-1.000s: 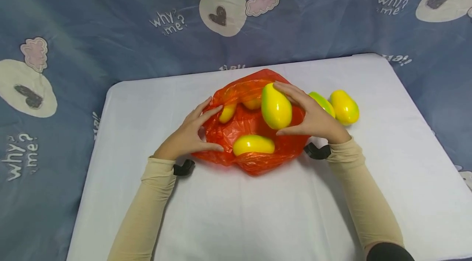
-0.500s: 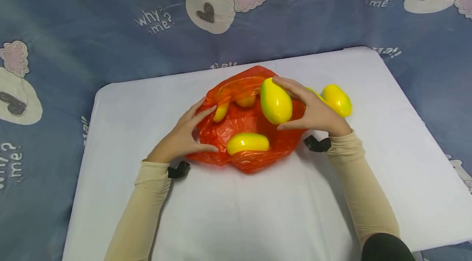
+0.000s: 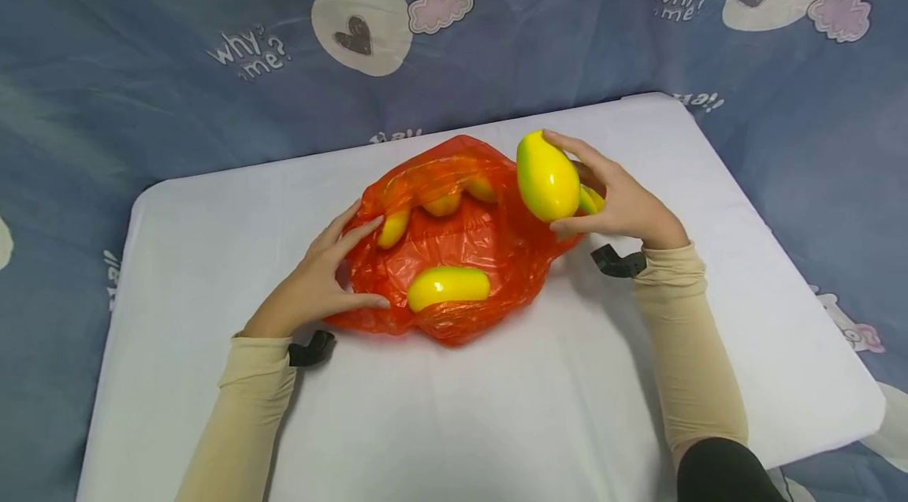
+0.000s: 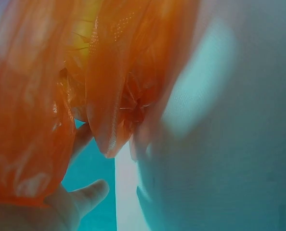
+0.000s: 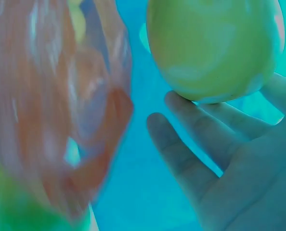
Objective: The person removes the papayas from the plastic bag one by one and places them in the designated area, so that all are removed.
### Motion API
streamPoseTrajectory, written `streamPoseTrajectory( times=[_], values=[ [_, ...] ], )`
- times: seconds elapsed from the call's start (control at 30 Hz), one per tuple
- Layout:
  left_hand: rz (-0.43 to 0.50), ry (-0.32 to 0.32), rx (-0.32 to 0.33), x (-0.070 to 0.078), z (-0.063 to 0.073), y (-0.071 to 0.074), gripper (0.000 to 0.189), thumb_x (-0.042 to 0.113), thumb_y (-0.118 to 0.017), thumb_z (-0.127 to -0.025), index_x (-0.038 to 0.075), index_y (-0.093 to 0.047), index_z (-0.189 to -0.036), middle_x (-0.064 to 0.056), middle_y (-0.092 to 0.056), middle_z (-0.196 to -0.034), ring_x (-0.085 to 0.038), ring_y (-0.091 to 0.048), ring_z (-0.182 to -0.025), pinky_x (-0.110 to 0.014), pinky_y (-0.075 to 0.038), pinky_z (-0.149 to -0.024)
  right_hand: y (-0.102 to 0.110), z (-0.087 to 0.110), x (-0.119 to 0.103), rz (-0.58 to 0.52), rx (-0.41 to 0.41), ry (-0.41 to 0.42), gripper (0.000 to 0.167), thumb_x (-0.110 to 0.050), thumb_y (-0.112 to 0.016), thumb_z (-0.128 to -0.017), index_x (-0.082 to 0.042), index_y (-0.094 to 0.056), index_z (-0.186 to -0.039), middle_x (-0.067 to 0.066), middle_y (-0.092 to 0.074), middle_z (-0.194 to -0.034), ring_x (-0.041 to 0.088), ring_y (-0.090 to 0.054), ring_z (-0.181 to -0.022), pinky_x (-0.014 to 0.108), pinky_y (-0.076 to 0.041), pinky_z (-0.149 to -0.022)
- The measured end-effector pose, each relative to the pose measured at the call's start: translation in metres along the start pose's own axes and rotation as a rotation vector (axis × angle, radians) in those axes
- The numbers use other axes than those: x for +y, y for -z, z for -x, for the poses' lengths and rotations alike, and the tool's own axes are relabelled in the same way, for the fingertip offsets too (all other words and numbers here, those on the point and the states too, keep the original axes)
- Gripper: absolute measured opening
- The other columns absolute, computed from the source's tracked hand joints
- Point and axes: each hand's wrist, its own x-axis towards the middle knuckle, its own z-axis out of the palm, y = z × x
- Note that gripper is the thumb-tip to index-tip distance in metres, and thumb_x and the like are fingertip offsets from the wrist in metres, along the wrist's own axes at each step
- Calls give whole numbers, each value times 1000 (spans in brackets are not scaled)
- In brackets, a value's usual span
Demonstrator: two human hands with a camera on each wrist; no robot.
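Note:
A glossy yellow-green mango [image 3: 548, 177] is held in my right hand [image 3: 620, 198], between thumb and fingertips, at the right edge of the red plastic bag [image 3: 464, 238]. In the right wrist view the held mango [image 5: 215, 48] sits against the fingers, with the bag [image 5: 51, 96] to its left. My left hand [image 3: 308, 285] touches the bag's left side with its fingers spread and its thumb at the front rim. One yellow mango [image 3: 449, 286] lies inside at the bag's front. Several yellow pieces of fruit [image 3: 441, 204] show at the back, partly covered by red film.
Another yellow-green fruit [image 3: 592, 200] is mostly hidden behind my right hand. The white-covered table [image 3: 454, 407] carries everything. A blue printed curtain [image 3: 532, 37] hangs along its back edge.
The right hand has moved the mango from over the bag's opening to its right edge. Now more fruit at the bag's back shows. The head view has turned right; the left hand keeps its hold position.

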Motion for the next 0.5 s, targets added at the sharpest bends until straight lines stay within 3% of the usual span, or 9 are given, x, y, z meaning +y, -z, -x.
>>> streamPoseTrajectory(
  times=[0.3, 0.5],
  values=[
    [-8, -3, 2, 0, 2, -1, 114, 59, -92, -67, 49, -27, -160, 7, -3, -175, -41, -17, -158, -78, -33, -113, 32, 25, 17, -46, 151, -40, 105, 10, -82, -76, -23, -30, -161, 3, -33, -163, 20, -48, -143, 13, -44, -110],
    [6, -20, 5, -2, 0, -2, 114, 57, -93, -68, 46, -28, -161, 4, -4, -175, -43, -17, -157, -80, -32, -112, 57, 41, 35, -156, 247, -11, 104, 21, -75, -76, -16, -30, -163, 11, -30, -165, 15, -46, -142, 9, -43, -110]
  ],
)
